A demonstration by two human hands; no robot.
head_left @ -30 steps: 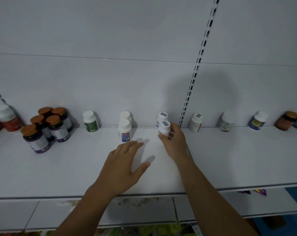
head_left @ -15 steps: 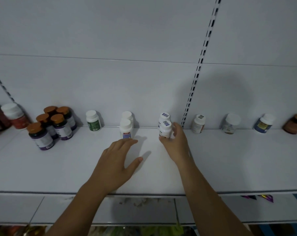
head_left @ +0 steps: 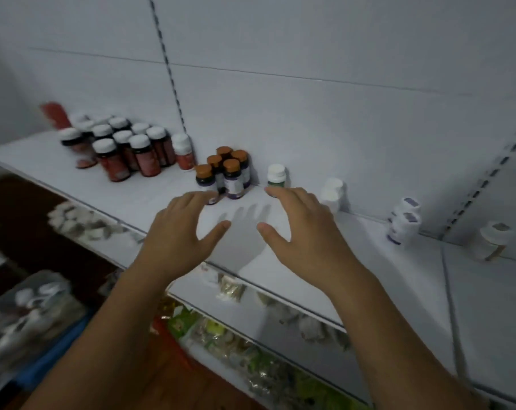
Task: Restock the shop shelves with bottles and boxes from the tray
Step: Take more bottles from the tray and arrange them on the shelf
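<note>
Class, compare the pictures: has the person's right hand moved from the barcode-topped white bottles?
Yes. The right hand has left the barcode-topped bottles and shifted left along the shelf, open, fingertips now by the green-labelled bottle.

Dim, cool light; a soft shadow lies on the shelf (head_left: 398,276) toward its front edge; the picture's left side is motion-blurred.

Orange-capped bottles (head_left: 224,176) stand upright, clustered on the white shelf (head_left: 413,276).

White shelf (head_left: 354,261) bearing upright bottles (head_left: 232,179).
</note>
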